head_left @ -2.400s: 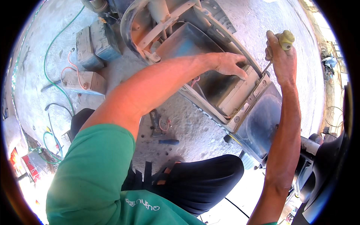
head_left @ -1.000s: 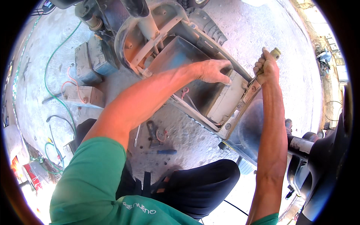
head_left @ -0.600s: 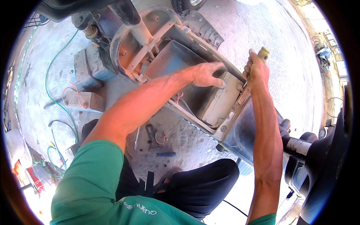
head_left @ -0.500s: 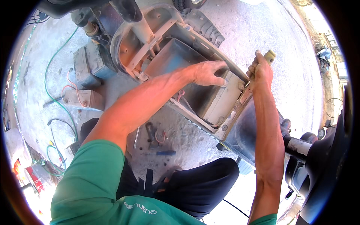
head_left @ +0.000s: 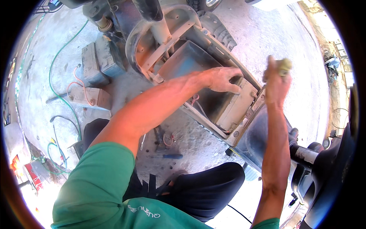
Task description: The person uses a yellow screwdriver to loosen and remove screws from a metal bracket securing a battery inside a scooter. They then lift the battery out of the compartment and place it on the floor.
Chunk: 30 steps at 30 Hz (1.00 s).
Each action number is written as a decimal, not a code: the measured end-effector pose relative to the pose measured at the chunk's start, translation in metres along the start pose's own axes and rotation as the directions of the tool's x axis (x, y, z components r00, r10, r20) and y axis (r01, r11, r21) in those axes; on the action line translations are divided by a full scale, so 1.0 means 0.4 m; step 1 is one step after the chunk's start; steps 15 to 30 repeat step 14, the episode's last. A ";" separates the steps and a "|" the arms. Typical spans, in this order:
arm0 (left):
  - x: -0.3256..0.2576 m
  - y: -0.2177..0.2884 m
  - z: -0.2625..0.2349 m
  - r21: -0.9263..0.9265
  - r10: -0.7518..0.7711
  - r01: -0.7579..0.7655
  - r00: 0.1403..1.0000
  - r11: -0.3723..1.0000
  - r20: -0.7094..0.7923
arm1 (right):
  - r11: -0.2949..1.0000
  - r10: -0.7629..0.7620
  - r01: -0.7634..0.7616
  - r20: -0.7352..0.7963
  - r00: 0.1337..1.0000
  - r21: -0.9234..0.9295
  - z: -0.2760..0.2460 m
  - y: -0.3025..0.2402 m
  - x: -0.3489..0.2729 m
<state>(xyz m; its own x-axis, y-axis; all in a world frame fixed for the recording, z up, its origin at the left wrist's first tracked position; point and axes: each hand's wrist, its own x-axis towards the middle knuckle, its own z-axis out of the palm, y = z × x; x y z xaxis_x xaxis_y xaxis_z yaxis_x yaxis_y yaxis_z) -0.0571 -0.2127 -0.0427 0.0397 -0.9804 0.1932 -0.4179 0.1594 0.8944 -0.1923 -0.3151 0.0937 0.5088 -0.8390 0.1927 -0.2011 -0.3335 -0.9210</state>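
My left hand (head_left: 221,79) reaches into the open scooter body, thumb and fingers apart, resting at the upper end of a dusty grey battery-like box (head_left: 237,105). The box sits at the right end of the dark compartment (head_left: 190,63), inside a dusty frame (head_left: 233,138). My right hand (head_left: 277,86) is raised beyond the frame's right edge, closed around a blunt yellowish handle (head_left: 284,67). Motion smears that hand, and its fingers hide most of what it holds. A pink-ended cable (head_left: 196,97) lies beside the box.
Dusty batteries (head_left: 91,66) stand on the concrete floor at left, one with a red cable (head_left: 78,82). A green hose (head_left: 51,72) runs past them. Near my knees lie a blue-handled screwdriver (head_left: 172,156) and other small tools. Black scooter parts (head_left: 328,160) fill the right side.
My right hand has lifted away from the frame's right edge, up and to the right with the yellowish handle. My left hand stays at the box. The whole view has shifted slightly.
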 end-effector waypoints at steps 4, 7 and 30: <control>0.005 -0.014 0.005 0.026 -0.015 0.015 1.000 1.000 -0.005 | 0.959 -0.006 -0.022 0.096 0.995 0.283 -0.039 -0.101 0.002; 0.004 -0.003 0.002 0.025 -0.033 0.033 0.999 0.999 0.018 | 0.948 0.070 -0.114 0.154 0.986 0.298 -0.033 -0.085 -0.030; 0.016 -0.018 0.006 0.018 -0.013 0.012 0.999 1.000 0.041 | 0.981 0.033 -0.080 0.248 0.968 0.179 -0.030 -0.032 -0.051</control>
